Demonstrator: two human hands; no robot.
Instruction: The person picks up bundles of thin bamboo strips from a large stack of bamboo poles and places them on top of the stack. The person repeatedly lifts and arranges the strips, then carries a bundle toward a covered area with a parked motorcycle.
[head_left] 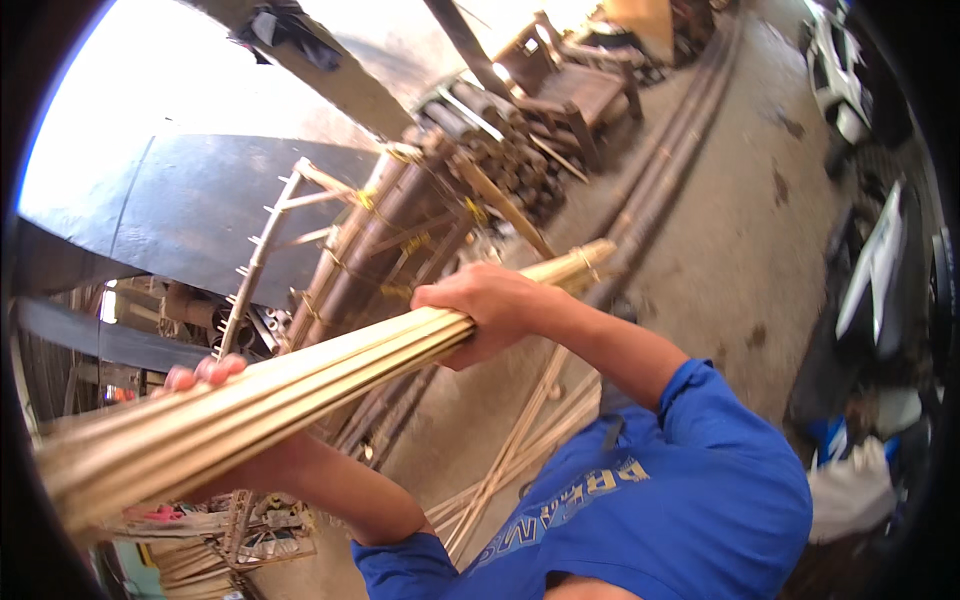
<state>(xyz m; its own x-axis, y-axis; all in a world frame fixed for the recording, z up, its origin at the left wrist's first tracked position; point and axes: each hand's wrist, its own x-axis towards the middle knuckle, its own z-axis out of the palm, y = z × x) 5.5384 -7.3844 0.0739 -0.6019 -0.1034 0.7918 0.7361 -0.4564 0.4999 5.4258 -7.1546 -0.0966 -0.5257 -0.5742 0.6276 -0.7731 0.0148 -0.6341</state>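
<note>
A bundle of bamboo strips (300, 375) is held across the view, above the floor (740, 250). Loose strips (520, 440) are scattered on the floor beneath it. Stacked poles (400, 230) are seen behind the bundle.

Harsh daylight glare upper left; shaded interior; strong fisheye bending, dark rim; near foreground blurred.

Loose bamboo strips (520, 440) scattered on concrete floor (740, 230) at six o'clock; stacked wooden furniture (570, 85) at twelve; bamboo ladder (265, 250) at nine.

A long bundle of pale bamboo strips (300, 375) held slanting, far end higher.
</note>
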